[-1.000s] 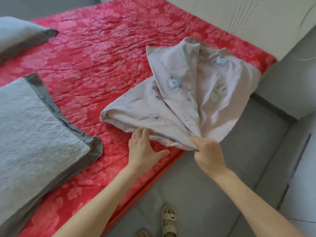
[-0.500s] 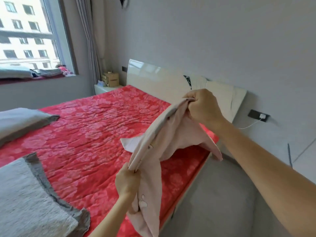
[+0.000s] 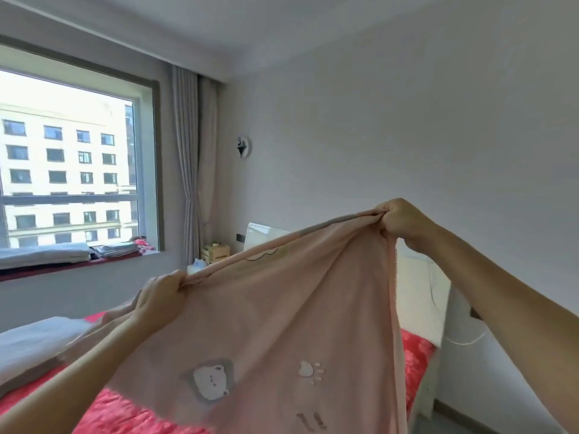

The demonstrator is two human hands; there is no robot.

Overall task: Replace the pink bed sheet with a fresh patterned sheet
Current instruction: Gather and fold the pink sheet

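Sheet (image 3: 282, 314), pale pink, bear and paw prints: top edge gripped in my 2 fists, left hand (image 3: 161, 297) lower, right hand (image 3: 399, 219) higher, over red quilt (image 3: 416, 352).

The patterned sheet (image 3: 282, 308) is soft matt cloth; the red bedcover (image 3: 131, 415) looks quilted; the headboard (image 3: 266, 234) is glossy.

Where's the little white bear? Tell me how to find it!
Find the pale pink sheet held up over the red bed by the left hand and right hand. Low on it, below the left hand, a white bear face sits on a grey patch. The white paw print to its right has no grey behind it.
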